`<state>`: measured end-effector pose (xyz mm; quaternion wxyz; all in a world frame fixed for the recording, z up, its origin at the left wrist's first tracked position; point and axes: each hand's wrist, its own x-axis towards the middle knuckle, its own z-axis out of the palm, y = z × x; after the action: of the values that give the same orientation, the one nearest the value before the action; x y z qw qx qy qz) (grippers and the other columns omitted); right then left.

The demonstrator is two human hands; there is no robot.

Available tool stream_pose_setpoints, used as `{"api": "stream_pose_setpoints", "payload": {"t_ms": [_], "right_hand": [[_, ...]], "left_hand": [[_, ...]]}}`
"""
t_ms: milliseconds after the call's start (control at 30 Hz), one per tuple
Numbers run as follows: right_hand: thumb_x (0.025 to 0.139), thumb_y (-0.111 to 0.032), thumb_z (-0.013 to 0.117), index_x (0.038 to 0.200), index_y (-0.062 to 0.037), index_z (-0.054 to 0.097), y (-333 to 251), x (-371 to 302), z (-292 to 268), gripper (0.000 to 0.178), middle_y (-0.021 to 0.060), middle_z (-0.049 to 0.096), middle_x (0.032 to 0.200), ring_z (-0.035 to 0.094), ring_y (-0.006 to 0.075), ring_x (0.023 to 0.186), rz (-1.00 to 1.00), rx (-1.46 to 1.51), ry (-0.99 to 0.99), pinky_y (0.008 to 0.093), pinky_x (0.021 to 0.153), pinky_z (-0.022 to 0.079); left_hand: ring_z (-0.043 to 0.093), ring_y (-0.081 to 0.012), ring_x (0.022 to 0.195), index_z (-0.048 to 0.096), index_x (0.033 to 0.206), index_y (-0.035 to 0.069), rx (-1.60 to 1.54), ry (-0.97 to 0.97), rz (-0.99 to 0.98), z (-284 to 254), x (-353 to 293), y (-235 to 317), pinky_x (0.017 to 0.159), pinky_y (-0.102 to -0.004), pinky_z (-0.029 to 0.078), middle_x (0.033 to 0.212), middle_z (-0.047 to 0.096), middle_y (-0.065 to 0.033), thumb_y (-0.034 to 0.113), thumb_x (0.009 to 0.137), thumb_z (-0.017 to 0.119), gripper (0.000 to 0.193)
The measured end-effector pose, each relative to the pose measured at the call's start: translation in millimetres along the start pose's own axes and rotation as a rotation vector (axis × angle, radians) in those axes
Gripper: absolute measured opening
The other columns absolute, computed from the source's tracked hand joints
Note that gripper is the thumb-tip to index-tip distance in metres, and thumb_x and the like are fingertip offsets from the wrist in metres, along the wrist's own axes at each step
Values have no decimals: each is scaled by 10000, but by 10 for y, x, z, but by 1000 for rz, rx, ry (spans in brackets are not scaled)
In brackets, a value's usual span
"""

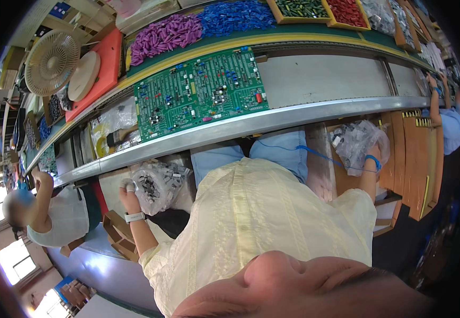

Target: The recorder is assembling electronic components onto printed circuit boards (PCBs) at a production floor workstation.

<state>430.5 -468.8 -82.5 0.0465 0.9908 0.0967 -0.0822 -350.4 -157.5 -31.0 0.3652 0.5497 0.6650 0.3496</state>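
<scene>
The left hand [129, 197] grips a clear bag of small dark parts [158, 185], fingers closed on its edge, below the conveyor's metal rail [272, 119]. The right hand [372, 157], wearing a blue wrist strap [374, 162], clutches a second clear bag [358, 139] beside brown cardboard boxes [415, 159]. Above the rail, 1 green circuit board [200, 93] lies on the grey belt [320, 79], open belt to its right. Trays of purple [166, 34] and blue components [235, 16] sit beyond.

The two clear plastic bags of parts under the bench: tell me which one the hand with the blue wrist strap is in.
The right-side bag, reached into by the right hand. The other bag sits at the left hand, which wears a white watch.
</scene>
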Motion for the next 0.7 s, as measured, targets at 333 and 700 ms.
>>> {"api": "stream_pose_setpoints", "payload": {"t_ms": [333, 700], "right_hand": [[864, -322, 387, 1148, 25, 507, 49, 300, 226, 464, 266, 537, 1124, 523, 402, 1042, -12, -73, 185, 417, 894, 433], [866, -143, 407, 1096, 21, 539, 497, 416, 404, 312, 243, 568, 1086, 546, 382, 1011, 37, -42, 255, 419, 849, 450]], "left_hand": [[598, -134, 769, 574, 1025, -13, -151, -550, 259, 1110, 410, 2095, 645, -245, 488, 887, 629, -83, 57, 798, 621, 242], [640, -262, 767, 602, 980, 11, 538, -854, 745, 1993, 551, 2410, 680, -326, 500, 858, 627, -154, 11, 724, 600, 256]]}}
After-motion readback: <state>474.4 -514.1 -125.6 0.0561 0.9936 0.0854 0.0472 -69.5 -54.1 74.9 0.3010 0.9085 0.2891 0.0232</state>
